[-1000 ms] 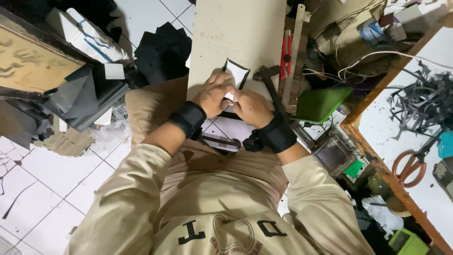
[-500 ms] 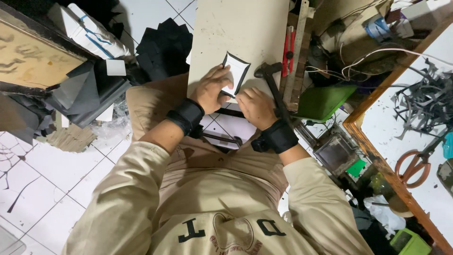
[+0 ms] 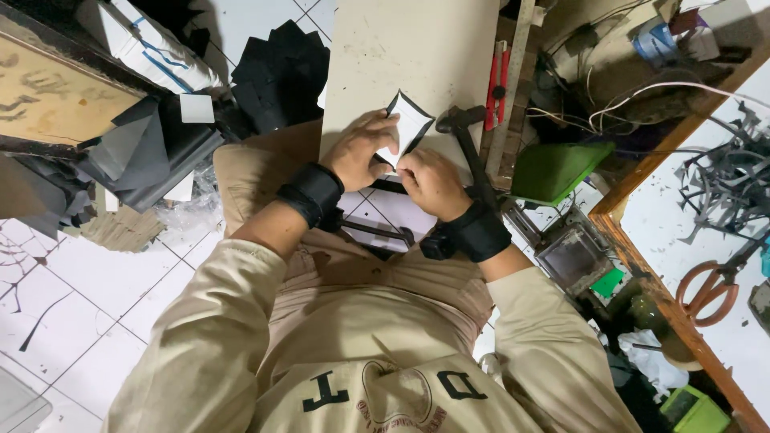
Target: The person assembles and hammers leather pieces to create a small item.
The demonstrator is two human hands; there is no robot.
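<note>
Both hands stay on the white black-edged piece [image 3: 407, 127] at the near edge of the beige surface [image 3: 417, 48]: left hand [image 3: 362, 151] and right hand [image 3: 429, 180] pinch it, now turned slightly, beside the hammer [image 3: 469, 140].

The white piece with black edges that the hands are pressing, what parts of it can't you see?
- White piece, head view: its near end is hidden under the left hand and right hand.
- Fingertips of both hands: tucked under, so the grip is unclear.
- Hammer: lower handle hidden behind the right wrist.
- Orange scissors: blades cut off at the right edge.
</note>
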